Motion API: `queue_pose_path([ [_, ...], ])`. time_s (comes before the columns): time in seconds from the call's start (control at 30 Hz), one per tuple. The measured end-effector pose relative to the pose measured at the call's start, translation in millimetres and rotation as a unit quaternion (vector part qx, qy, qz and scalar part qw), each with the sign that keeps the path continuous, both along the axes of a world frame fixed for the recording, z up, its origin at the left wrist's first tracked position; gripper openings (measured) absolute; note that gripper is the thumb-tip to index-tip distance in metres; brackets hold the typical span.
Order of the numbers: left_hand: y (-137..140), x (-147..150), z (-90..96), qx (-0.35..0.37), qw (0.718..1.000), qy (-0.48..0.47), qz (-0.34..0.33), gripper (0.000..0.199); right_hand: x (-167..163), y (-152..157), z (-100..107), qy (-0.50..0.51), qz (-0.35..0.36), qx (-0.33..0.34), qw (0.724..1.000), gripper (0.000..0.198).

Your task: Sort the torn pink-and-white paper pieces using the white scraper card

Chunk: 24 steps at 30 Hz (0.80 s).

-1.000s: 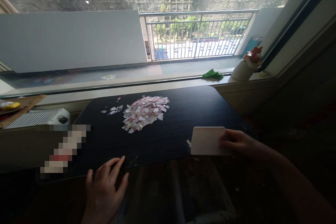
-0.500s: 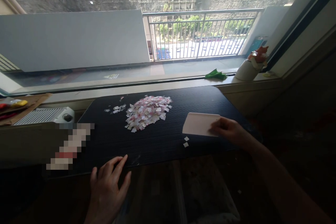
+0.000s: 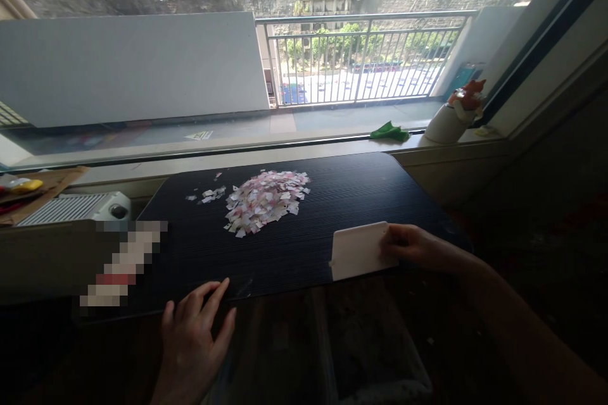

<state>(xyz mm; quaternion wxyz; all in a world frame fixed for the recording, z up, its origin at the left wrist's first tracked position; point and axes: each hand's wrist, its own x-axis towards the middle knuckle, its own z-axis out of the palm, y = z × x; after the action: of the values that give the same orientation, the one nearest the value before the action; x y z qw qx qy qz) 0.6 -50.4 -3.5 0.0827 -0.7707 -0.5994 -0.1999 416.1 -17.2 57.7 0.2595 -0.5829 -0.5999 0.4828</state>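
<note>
My right hand (image 3: 401,243) is closed on the right end of a pale, flat rectangular card (image 3: 357,253). The card lies low over the front right of the black table (image 3: 285,259), its lower edge close to the table's front edge. A sliver of a paper scrap shows at its left edge. My left hand (image 3: 199,323) rests at the front edge of the table with its fingers spread and nothing in it. Beyond both hands is a heap of small white and pinkish paper pieces (image 3: 266,199), with a few loose scraps (image 3: 213,194) to its left.
A dim, clear-looking bin (image 3: 380,342) stands below the table's front edge. A pixelated patch (image 3: 128,262) covers something on the table's left. At the back are the windowsill, a green crumpled thing (image 3: 389,131) and a white pot-like figure (image 3: 449,120). A white ridged appliance (image 3: 78,207) stands left.
My right hand has drawn the card down toward the table's front edge. Two loose paper scraps that lay below the card are now mostly hidden by it. My left hand has stayed put.
</note>
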Motion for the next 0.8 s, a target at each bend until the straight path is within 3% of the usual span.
queue_pose_path([
  [0.3,-1,3,2.2,0.007,1.0,0.014,0.0,0.039,7,-27,12,-0.012,-0.051,0.016,0.998,0.024],
  [0.53,-1,1,-0.4,0.009,1.0,0.012,-0.007,0.038,-14,-12,13,-0.013,-0.067,0.079,0.995,0.026],
  [0.67,-1,-3,-12.4,0.03,1.0,-0.001,0.004,0.037,-26,9,-2,0.058,-0.181,0.15,0.97,0.031],
  [0.8,3,-12,-27.6,0.052,0.998,0.041,-0.025,0.038,-41,41,-28,0.095,-0.265,0.175,0.943,0.033],
])
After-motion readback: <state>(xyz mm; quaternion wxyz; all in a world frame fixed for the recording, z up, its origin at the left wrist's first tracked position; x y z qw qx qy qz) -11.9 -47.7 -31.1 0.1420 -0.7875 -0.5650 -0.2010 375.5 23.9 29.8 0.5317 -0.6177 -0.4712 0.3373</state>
